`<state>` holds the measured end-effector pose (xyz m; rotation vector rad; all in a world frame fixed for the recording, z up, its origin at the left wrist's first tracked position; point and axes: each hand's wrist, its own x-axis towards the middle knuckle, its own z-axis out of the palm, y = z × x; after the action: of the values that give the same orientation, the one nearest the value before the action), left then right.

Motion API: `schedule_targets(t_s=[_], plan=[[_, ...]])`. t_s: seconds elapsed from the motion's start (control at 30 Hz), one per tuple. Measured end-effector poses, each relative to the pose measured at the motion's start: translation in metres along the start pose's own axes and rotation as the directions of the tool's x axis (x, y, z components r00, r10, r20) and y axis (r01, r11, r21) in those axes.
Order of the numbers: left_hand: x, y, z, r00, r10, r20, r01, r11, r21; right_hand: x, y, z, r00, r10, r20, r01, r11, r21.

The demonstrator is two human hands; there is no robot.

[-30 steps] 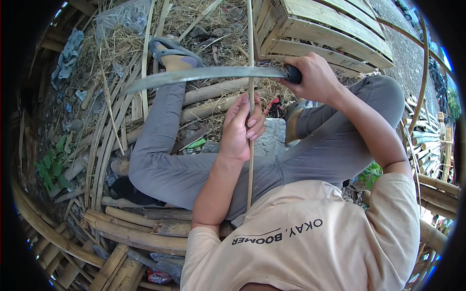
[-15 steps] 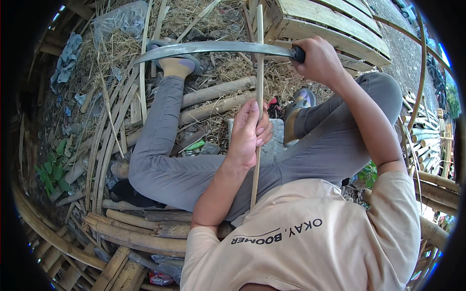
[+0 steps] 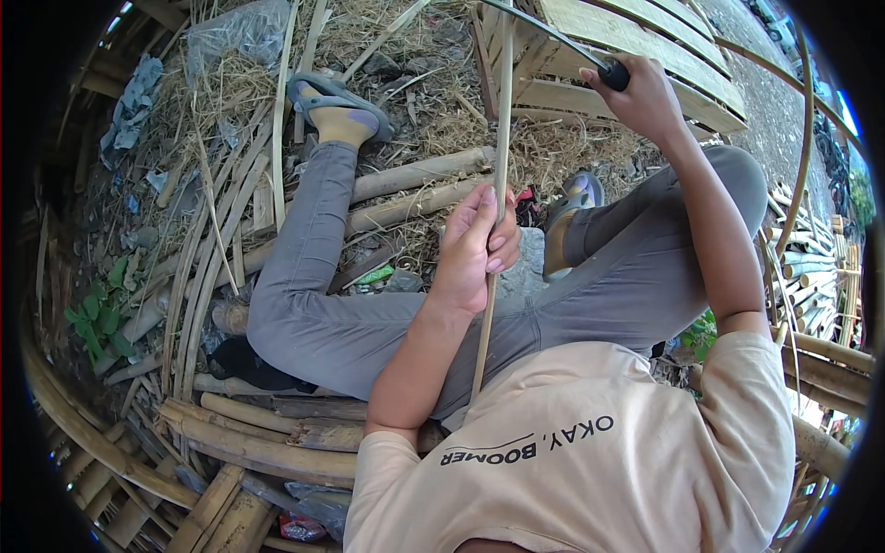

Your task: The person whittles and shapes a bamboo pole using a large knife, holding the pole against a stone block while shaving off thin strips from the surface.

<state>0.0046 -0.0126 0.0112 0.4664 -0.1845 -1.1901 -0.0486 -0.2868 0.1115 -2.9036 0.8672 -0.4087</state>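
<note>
Two bare hands in use. Left hand (image 3: 477, 244), roughly mid-view: grip pressed together on a long thin bamboo strip (image 3: 503, 101), thumb on the near side, fingers curled around. Strip stands near-vertical in view, leaning slightly right at the top; upper part runs to the top edge, lower end reaches the hem of the beige shirt (image 3: 572, 452), passing over the lap of the grey trousers (image 3: 369, 323). Right hand (image 3: 641, 97), farther up and to the right: grip closed around the black handle (image 3: 614, 74) of a long blade (image 3: 558, 35). Blade slants up and left from the handle and crosses the strip's line near the top edge; tip out of view, can't tell if blade and strip touch. Slatted wooden crate (image 3: 636, 46) just beyond the right hand. Knees bent outward, sandal (image 3: 313, 88) on the left foot. Grey stone block (image 3: 521, 267) between the legs, partly behind the left hand. Bamboo poles (image 3: 424, 175) lie on the straw-littered ground (image 3: 442, 120) past the block. Left side: split bamboo lengths (image 3: 198, 249), leafy green plant (image 3: 97, 318), crumpled blue sheet (image 3: 134, 101), clear plastic bag (image 3: 240, 37) near the top. Far right: stacked bamboo (image 3: 811, 263), pale cut pieces. Small green wrapper (image 3: 375, 275) by the left thigh.
</note>
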Motion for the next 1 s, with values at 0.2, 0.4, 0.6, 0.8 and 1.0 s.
schedule_targets(t_s=[0.2,0.4,0.6,0.8,1.0], plan=[[-0.001,0.000,0.000,1.000,-0.001,0.010,0.002,1.000,-0.017,-0.022,-0.033,0.005,0.986,-0.131,0.107,0.111,0.978,0.176],[-0.002,-0.007,0.005,0.975,0.110,-0.195,-0.047,0.952,0.303,-0.042,-0.059,0.008,0.896,-0.384,0.222,0.355,0.921,0.162],[-0.005,-0.017,0.010,0.936,0.268,-0.229,-0.106,0.833,0.543,-0.045,-0.059,0.008,0.903,-0.343,0.259,0.351,0.936,0.017],[-0.006,-0.017,0.013,0.932,0.271,-0.241,-0.092,0.820,0.565,-0.043,-0.055,0.011,0.907,-0.353,0.231,0.367,0.930,-0.022],[-0.006,-0.016,0.012,0.927,0.273,-0.258,-0.095,0.836,0.541,-0.038,-0.049,0.016,0.911,-0.374,0.172,0.386,0.921,-0.044]])
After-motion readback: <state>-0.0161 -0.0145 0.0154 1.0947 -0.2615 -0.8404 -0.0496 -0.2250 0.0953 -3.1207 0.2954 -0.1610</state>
